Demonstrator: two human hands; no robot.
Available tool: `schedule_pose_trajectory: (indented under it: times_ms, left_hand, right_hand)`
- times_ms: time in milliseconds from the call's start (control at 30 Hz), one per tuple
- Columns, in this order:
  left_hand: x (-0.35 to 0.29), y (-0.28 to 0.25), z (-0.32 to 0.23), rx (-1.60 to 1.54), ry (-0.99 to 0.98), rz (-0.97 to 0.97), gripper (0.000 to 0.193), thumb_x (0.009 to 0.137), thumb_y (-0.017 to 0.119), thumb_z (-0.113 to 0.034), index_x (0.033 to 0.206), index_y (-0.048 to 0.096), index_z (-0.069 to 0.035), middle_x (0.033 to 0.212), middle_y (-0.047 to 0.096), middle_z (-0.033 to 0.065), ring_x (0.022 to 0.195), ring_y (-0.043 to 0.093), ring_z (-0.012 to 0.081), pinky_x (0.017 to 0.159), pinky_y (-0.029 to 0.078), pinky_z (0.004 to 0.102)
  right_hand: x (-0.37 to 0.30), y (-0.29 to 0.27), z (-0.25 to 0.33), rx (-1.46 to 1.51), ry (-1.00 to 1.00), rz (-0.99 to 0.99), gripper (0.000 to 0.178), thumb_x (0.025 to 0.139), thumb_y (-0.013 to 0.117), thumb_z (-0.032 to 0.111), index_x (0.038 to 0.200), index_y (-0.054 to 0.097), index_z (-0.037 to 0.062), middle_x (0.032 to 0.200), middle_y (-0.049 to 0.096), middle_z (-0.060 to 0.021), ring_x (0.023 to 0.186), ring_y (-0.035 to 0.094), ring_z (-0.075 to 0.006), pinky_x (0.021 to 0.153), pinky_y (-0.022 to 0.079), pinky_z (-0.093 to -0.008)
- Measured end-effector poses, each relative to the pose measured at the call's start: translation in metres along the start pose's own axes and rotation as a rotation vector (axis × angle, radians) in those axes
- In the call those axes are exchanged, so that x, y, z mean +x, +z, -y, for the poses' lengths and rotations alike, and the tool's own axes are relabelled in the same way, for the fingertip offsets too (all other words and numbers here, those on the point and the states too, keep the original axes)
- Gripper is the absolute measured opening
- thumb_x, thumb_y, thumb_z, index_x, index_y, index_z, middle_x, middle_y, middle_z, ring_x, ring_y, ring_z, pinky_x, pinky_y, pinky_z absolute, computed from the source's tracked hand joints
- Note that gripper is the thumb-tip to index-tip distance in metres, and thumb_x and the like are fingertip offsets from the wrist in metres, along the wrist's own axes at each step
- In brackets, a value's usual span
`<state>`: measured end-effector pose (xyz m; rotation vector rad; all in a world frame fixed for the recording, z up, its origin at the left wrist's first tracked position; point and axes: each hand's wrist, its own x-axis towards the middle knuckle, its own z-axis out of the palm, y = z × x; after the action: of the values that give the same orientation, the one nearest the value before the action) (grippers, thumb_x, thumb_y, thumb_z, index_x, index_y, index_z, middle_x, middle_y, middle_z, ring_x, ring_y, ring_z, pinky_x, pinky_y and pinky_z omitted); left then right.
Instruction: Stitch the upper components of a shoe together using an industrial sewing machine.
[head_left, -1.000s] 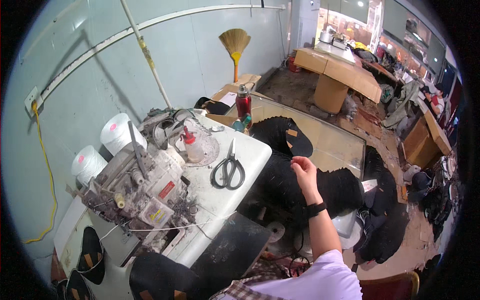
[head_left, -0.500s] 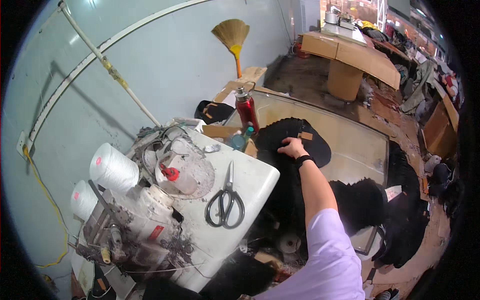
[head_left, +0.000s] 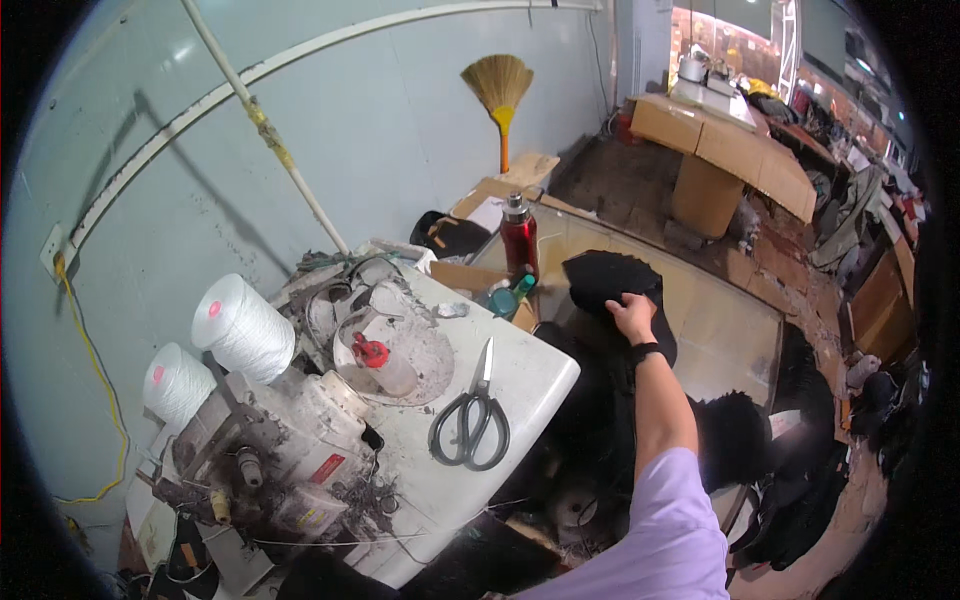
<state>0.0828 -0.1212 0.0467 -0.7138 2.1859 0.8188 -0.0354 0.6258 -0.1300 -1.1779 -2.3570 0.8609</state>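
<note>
My right hand, with a black band at its wrist and a lilac sleeve, is closed on the edge of a black fabric piece. That piece stands partly raised above the glass-topped table. Below the hand more black fabric hangs down, dark and hard to tell apart. A pile of black fabric pieces with fringed edges lies right of my forearm. My left hand is out of view. Scissors with black handles lie on the white machine table to the left.
A dusty sewing machine carries white thread cones. Near it stands a red-capped bottle. A red flask and a teal bottle stand by the table corner. Behind are a broom and a cardboard-covered table.
My right hand has closed on the black fabric piece and tilted it up. The brown patch seen on the fabric before is now out of sight. The whole view has shifted slightly.
</note>
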Motion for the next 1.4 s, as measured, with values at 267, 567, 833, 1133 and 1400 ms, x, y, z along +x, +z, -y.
schedule_pose_trajectory:
  times_ms: [267, 567, 833, 1133, 1400]
  left_hand:
    - [0.001, 0.002, 0.011, -0.161, 0.115, 0.114, 0.067, 0.085, 0.054, -0.045, 0.133, 0.034, -0.003, 0.132, 0.041, 0.0166, 0.119, 0.042, 0.0282, 0.095, 0.037, 0.0318]
    - [0.051, -0.002, 0.016, 0.114, 0.575, 0.074, 0.035, 0.093, 0.048, -0.029, 0.107, 0.057, 0.002, 0.103, 0.059, 0.0121, 0.096, 0.053, 0.0187, 0.085, 0.041, 0.03]
    - [0.016, -0.025, 0.072, -0.221, 0.882, 0.222, 0.054, 0.084, 0.065, -0.018, 0.13, 0.042, -0.002, 0.12, 0.055, 0.0129, 0.107, 0.053, 0.0196, 0.093, 0.04, 0.0297]
    - [-0.02, 0.026, 0.155, 0.065, 0.987, -0.085, 0.126, 0.045, 0.09, -0.029, 0.14, 0.015, 0.006, 0.135, 0.037, 0.0244, 0.125, 0.038, 0.0355, 0.104, 0.031, 0.0396]
    - [-0.002, 0.029, 0.141, 0.126, 0.918, -0.122, 0.132, 0.037, 0.091, -0.03, 0.135, 0.014, 0.012, 0.131, 0.044, 0.0217, 0.123, 0.043, 0.0331, 0.105, 0.031, 0.0409]
  right_hand:
    - [-0.093, -0.119, 0.015, 0.55, -0.053, -0.345, 0.028, 0.077, 0.069, 0.021, 0.069, 0.055, -0.0026, 0.064, 0.051, 0.0032, 0.06, 0.043, -0.0062, 0.052, 0.034, -0.026]
    - [-0.255, -0.183, 0.093, 0.48, -0.42, -0.22, 0.022, 0.078, 0.073, 0.014, 0.075, 0.056, -0.001, 0.074, 0.051, 0.0033, 0.071, 0.047, -0.0075, 0.06, 0.038, -0.0233]
    - [-0.397, -0.153, 0.185, 0.049, -1.321, 0.036, 0.041, 0.063, 0.079, 0.016, 0.052, 0.04, 0.0089, 0.053, 0.038, -0.0091, 0.047, 0.039, -0.0281, 0.045, 0.027, -0.0356]
    - [-0.459, -0.067, 0.226, -0.071, -1.909, 0.529, 0.014, 0.053, 0.064, 0.016, 0.064, 0.056, 0.0119, 0.064, 0.045, -0.006, 0.061, 0.052, -0.0252, 0.055, 0.047, -0.0397]
    - [-0.457, -0.073, 0.23, 0.492, -1.096, 1.41, 0.03, 0.078, 0.068, 0.009, 0.106, 0.061, 0.0058, 0.096, 0.058, -0.0056, 0.088, 0.056, -0.0138, 0.076, 0.047, -0.0279]
